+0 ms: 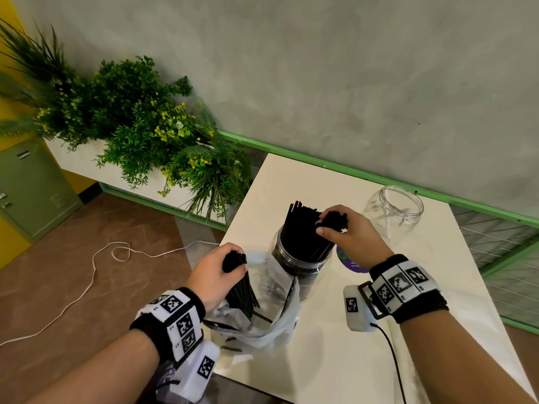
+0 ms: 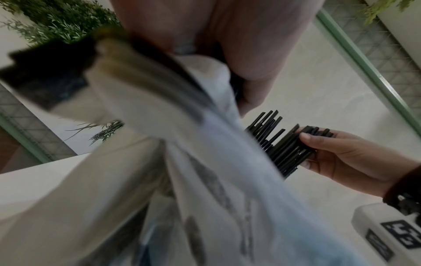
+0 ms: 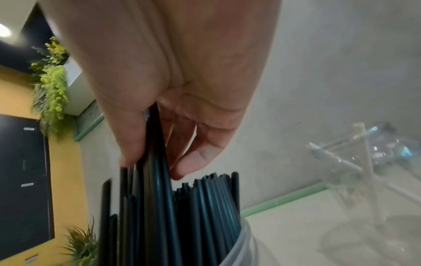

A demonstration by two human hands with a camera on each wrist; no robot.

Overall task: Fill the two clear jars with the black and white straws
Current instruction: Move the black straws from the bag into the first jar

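Over the table, each grip clenches black straws: right hand above the jar, left hand in the bag.

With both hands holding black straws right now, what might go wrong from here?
The right hand pushes a bundle into the already crowded clear plastic jar of black straws; that tall jar might tip. The left hand lifts straws from the thin plastic bag, so some may snag or spill.
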